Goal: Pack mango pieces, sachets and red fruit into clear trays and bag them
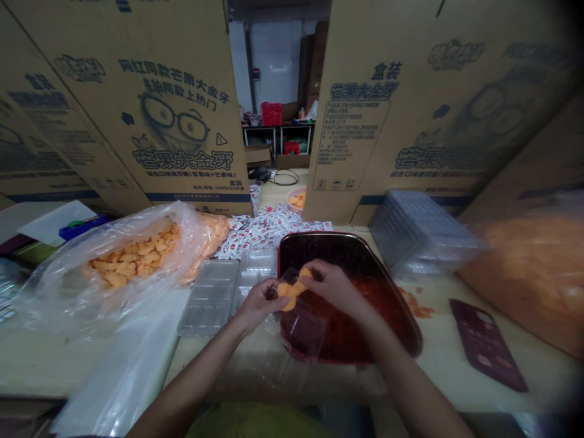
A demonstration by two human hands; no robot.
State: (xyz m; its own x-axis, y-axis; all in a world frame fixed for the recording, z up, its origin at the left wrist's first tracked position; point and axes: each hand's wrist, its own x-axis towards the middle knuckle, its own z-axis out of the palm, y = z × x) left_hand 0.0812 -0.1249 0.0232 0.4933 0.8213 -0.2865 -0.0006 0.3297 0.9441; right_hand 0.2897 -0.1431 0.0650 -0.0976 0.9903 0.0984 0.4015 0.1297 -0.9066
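Observation:
My left hand (263,302) pinches a rounded orange candy (287,297) above the left rim of a dark red tray. Close beside it, my right hand (329,281) is closed on another orange candy (305,277), and the two pieces appear to touch. Beneath my hands, the tray (410,325) holds a reddish layer whose makeup I cannot make out. Clear plastic (303,328), perhaps an insert or wrapper, shows below the candies at the tray's near left side. Left of my left hand lie clear compartmented plastic trays (210,292).
An open plastic bag (59,286) of orange candies (141,255) lies left. Small printed sachets (274,225) are heaped behind the tray. Stacked clear trays (420,231), a maroon flat packet (487,344) and a large orange-filled bag (533,267) sit right. Tall cardboard boxes (182,121) wall the back.

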